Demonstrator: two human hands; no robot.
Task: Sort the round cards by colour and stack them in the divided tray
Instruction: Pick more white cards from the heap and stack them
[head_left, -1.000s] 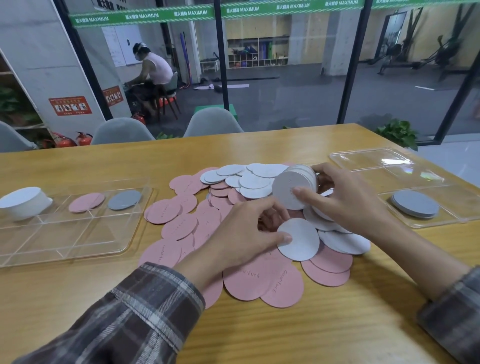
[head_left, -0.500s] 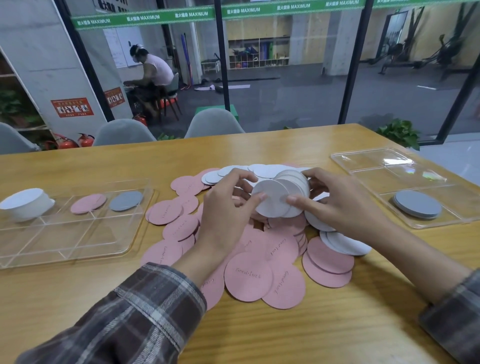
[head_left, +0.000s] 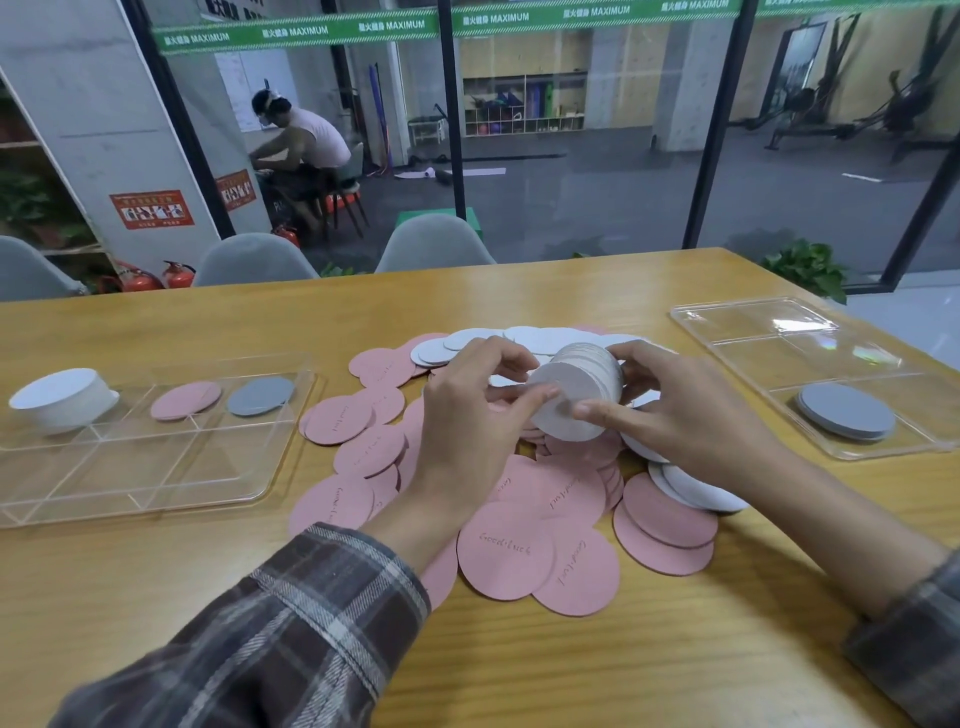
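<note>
Currently, sorting is under way and well short of done. Both hands sit at centre frame, above the loose heap on the table (head_left: 519, 675).

Right hand (head_left: 685, 415): grip closed round a white bundle (head_left: 576, 400), fingers behind it, thumb at the lower front edge. Left hand (head_left: 470, 415): grip narrow, thumb and fingertips pinching the near face and top edge of the same bundle. Judged to be squaring it up or adding a card; can't tell which. Bundle is held tilted, clear of the table, in neither tray.

Done so far, as seen:
- Left tray (head_left: 104, 467), left of frame: a tall white pile (head_left: 62, 397) in the far-left corner compartment, one pink card (head_left: 185, 400) in the next, a grey card (head_left: 261, 396) in the one beside that.
- Right tray (head_left: 779, 353), right of frame: a low grey pile (head_left: 847, 410) in its near section. Glare hides part of the far sections.

Outstanding:
- Pink cards (head_left: 511, 551) make up most of the heap, spread centre to lower centre, overlapping, some w/ writing face-up.
- Loose white cards (head_left: 467, 345) lie at upper centre behind the hands, plus a few at the right of the heap, under the right wrist.
- No loose grey seen in the heap; some may be buried.

Assessment: grey approx. complete, white past halfway, pink barely begun. The bundle has yet to go onto the white pile in the left tray, and the grey cards sit split btwn two trays, which may need merging.
</note>
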